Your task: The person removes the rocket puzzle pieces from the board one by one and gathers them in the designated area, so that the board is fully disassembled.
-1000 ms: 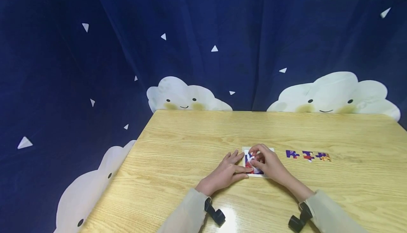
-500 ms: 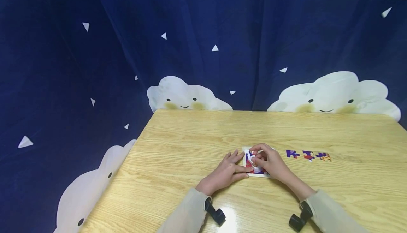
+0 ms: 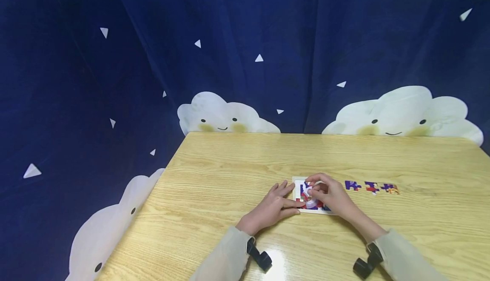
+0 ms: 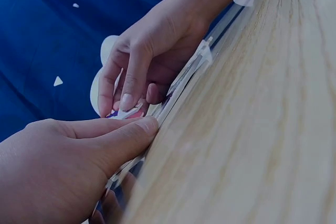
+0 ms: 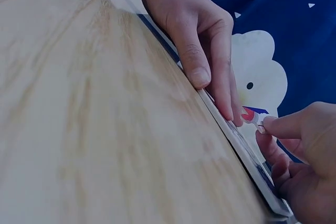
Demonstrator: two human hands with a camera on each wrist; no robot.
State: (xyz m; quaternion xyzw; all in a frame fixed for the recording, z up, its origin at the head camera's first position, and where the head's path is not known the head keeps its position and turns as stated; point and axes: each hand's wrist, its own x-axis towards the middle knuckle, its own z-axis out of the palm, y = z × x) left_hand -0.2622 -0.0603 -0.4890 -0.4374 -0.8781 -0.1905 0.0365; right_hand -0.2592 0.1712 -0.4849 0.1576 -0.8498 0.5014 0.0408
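A small jigsaw tray [image 3: 297, 179] with a pale rim lies on the table, partly filled with a red, white and purple picture. My left hand [image 3: 268, 207] rests at its left side, fingers extended, thumb along the near rim. Over the tray's right part, my right hand [image 3: 332, 195] pinches a puzzle piece [image 5: 254, 115] between thumb and fingertips. That piece shows red, blue and white, tilted up in the right wrist view. Part of the picture is hidden under both hands.
Several loose puzzle pieces [image 3: 371, 187] lie in a row to the right of the tray. The wooden table [image 3: 214, 166] runs back to a dark blue curtain [image 3: 229, 38] printed with clouds and white triangles.
My right hand has shifted a little to the right with the piece, uncovering more of the tray's picture. My left hand stays in place.
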